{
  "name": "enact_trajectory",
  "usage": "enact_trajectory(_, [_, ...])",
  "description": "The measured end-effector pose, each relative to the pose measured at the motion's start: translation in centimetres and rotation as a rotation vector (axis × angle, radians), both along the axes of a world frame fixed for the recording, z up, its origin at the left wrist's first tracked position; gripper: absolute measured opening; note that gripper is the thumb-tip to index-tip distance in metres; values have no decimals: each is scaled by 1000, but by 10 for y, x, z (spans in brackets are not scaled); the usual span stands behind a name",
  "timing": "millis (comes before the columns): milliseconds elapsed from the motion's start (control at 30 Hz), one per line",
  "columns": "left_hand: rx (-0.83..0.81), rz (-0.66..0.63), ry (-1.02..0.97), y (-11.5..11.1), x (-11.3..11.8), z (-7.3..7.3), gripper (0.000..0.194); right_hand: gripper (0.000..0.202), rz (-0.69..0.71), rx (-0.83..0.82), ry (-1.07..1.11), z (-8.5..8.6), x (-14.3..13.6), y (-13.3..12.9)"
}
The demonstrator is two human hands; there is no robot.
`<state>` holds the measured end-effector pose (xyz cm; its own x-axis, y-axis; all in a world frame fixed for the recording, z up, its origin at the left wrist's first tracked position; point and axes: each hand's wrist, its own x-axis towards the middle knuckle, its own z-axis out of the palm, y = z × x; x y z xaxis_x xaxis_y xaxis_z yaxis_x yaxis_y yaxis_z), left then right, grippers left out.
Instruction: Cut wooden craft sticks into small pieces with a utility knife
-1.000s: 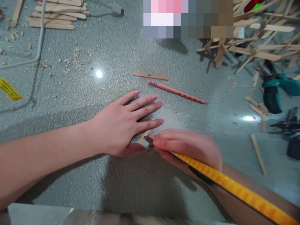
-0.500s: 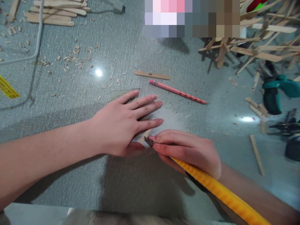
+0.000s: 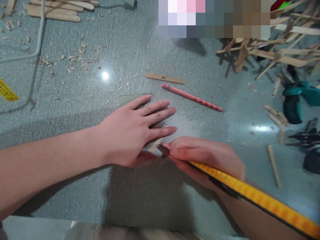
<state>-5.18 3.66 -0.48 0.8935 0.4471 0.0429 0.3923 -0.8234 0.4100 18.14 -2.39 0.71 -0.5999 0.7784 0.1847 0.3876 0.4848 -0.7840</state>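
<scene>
My left hand (image 3: 135, 130) lies flat with its fingers spread, palm down. Between its thumb and forefinger shows a short piece of a wooden craft stick (image 3: 155, 145), partly covered by the hand. In my right hand (image 3: 210, 155) is a yellow utility knife (image 3: 240, 185), gripped close to its blade. The blade's tip is at the stick piece; whether it touches the wood I cannot tell. A pink pencil (image 3: 192, 97) lies beyond the fingertips, and another craft stick (image 3: 165, 79) with a dark notch or mark at its middle lies just past it.
A bundle of craft sticks (image 3: 55, 13) and wood chips (image 3: 80, 58) lie at upper left, near a grey cable (image 3: 41, 30). At right are a framework of joined sticks (image 3: 277, 53), teal-handled pliers (image 3: 292, 103), dark tools (image 3: 310, 133) and a loose stick (image 3: 274, 166).
The knife's handle end has swung to the right and the blade has shifted slightly right. My left hand keeps its place over the stick piece. The view has moved a little.
</scene>
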Motion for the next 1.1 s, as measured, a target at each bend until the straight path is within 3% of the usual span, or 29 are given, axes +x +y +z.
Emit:
enact_trajectory(200, [-18,-14,27,1,0,2,70,28,62,96,45,-6,0,3])
enact_trajectory(533, [-2,-11,-10,1,-1,0,71,20,61,150,-57,3,-4,2])
enact_trajectory(1100, [-6,-15,4,1,0,-1,73,30,40,80,39,-6,2,2])
